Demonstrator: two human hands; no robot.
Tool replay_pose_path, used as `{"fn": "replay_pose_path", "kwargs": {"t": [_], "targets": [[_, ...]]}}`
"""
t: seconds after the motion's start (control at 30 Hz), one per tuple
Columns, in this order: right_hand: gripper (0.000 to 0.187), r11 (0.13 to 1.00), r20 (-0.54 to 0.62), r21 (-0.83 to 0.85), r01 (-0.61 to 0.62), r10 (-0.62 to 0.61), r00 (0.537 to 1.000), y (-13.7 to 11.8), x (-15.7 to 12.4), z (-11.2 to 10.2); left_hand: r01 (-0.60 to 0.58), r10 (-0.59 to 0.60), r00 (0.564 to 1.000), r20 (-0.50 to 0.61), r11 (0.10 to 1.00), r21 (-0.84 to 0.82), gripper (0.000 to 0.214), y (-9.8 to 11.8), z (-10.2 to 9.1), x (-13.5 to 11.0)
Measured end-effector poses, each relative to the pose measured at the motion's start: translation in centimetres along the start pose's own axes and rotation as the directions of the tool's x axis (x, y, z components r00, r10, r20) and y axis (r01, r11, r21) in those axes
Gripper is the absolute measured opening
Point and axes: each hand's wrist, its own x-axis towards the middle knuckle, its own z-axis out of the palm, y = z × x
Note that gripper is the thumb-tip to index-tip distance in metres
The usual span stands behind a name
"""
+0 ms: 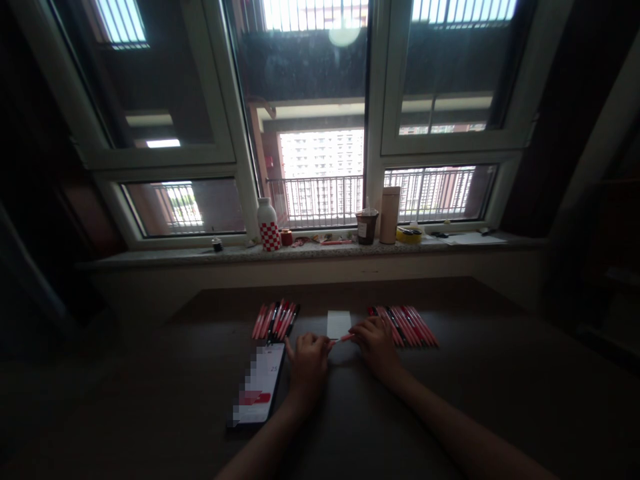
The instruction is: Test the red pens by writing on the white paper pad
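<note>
Between my two hands a slim pink pen [347,337] is held nearly level, with a pale stretch showing in its middle. My left hand [309,363] pinches its left end, and my right hand [376,343] has closed fingers on the right end. Whether the pen is in one piece or uncapped I cannot tell. Just beyond lies a small white paper [339,323]. A row of pink, red and black pens [410,327] lies beside my right hand. Another group of such pens [276,320] lies beyond my left hand.
A phone [263,387] with a lit screen lies left of my left hand on the dark table [360,427]. Along the windowsill [320,251] stand a checkered bottle [269,227], a drink cup [367,228], a tan cylinder [389,217] and a yellow tape roll [409,235].
</note>
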Motion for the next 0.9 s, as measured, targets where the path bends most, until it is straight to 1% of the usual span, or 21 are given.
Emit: {"fn": "replay_pose_path", "kwargs": {"t": [0.17, 0.3, 0.4, 0.6, 0.73, 0.9], "targets": [[0.016, 0.999, -0.003, 0.006, -0.051, 0.051, 0.999, -0.1, 0.0, -0.1, 0.01, -0.01, 1.0, -0.003, 1.0, 0.002, 0.03, 0.0, 0.0, 0.1], [0.018, 0.996, -0.013, -0.02, -0.088, 0.088, 0.996, 0.1, -0.1, 0.1, 0.007, -0.007, 1.0, -0.008, 1.0, 0.022, 0.031, -0.3, 0.3, 0.1], [0.019, 0.995, -0.024, -0.03, -0.096, 0.096, 0.995, 0.3, 0.0, 0.2, 0.008, -0.007, 1.0, -0.009, 1.0, 0.027, 0.032, -0.6, 0.5, 0.1], [0.02, 0.992, -0.083, -0.032, -0.121, 0.118, 0.99, 0.6, -0.1, 0.4, 0.023, -0.022, 0.999, -0.028, 0.999, 0.029, 0.033, -0.7, 0.7, 0.1], [0.02, 0.986, -0.079, -0.049, -0.157, 0.153, 0.985, 0.7, -0.1, 0.6, 0.019, -0.016, 0.998, -0.058, 0.999, 0.046, 0.035, -0.7, 0.9, 0.2], [0.021, 0.988, -0.072, -0.049, -0.147, 0.143, 0.987, 0.5, -0.1, 0.5, 0.034, -0.029, 0.998, -0.058, 0.996, 0.085, 0.035, -0.9, 1.0, 0.2]]}}
